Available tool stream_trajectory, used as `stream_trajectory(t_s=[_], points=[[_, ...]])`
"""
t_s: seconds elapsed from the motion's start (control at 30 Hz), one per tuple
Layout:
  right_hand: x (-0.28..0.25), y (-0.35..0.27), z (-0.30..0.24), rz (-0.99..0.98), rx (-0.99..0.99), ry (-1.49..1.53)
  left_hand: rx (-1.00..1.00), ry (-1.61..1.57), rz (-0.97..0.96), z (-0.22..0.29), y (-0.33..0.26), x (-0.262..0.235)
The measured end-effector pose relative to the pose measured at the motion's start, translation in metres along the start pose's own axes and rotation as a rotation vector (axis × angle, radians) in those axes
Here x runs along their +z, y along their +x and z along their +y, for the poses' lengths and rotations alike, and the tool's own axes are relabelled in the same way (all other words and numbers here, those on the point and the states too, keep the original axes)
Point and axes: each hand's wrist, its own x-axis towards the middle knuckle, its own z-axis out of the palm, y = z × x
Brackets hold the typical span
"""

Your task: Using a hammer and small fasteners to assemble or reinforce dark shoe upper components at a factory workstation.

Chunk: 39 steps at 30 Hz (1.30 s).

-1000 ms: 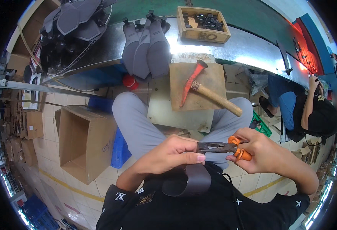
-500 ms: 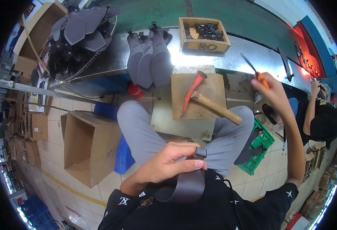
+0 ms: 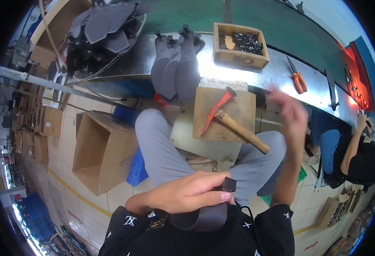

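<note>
Left hand (image 3: 187, 194) clamped on dark curved strap (image 3: 204, 213), kept against lap for steadiness. Right hand (image 3: 292, 115) blurred mid-frame, grip unclear, near hammer (image 3: 232, 121) on wooden block (image 3: 223, 113).

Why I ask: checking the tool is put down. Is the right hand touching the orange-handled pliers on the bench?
Apart. The head view shows the right hand, blurred, with bare metal bench between it and the orange-handled pliers.

Open brown cardboard box (image 3: 104, 149) on tiled floor, left of knee. Flat cardboard pieces (image 3: 46, 128) further left. More brown boxes (image 3: 330, 211) at lower right.
</note>
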Motion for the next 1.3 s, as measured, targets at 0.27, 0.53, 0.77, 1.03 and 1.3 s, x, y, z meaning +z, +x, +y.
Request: stream_trajectory(t_s=[0.27,0.53,0.77,1.03,1.3], points=[[0.086,-0.094,-0.056,-0.219,0.133,0.992,0.02,0.13,-0.24,-0.016,0.019,0.006],[0.088,-0.099,-0.067,-0.221,0.097,0.91,-0.001,0.016,-0.261,-0.022,0.014,0.015],[0.09,-0.097,-0.068,-0.231,0.071,0.923,-0.029,-0.065,-0.238,-0.016,0.013,0.015],[0.064,-0.088,-0.082,-0.268,0.019,0.328,0.041,0.237,-0.102,-0.013,0.016,0.015],[0.066,-0.092,-0.09,-0.274,0.011,0.272,0.037,0.326,-0.066,-0.008,0.011,0.017]])
